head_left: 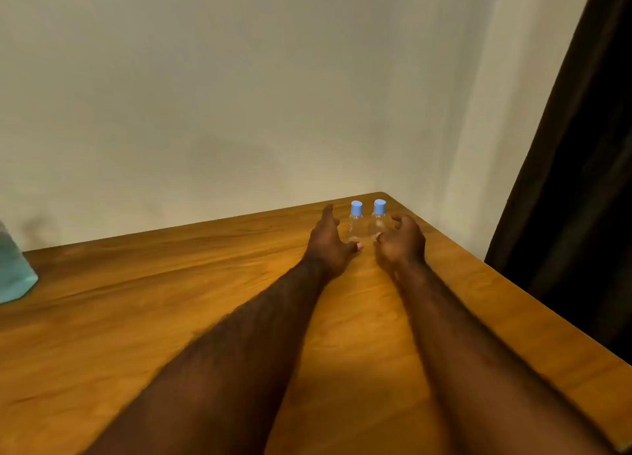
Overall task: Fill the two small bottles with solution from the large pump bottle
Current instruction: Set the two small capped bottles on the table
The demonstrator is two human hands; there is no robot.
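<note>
Left small bottle [355, 224] and right small bottle [378, 222] stand up side by side on our wooden table [171, 283]. Both are clear and have blue caps on. The table's far corner is just behind the bottles. Our left hand [328, 246] is just left of the bottles, with its fingers straight and its thumb spread out low by them. Our right hand [402, 241] is just right of the bottles, with its fingers loosely bent and holding nothing. We cannot tell if our thumbs touch the bottles. The big blue-green bottle [13, 270] is far to the left of the bottles.
</note>
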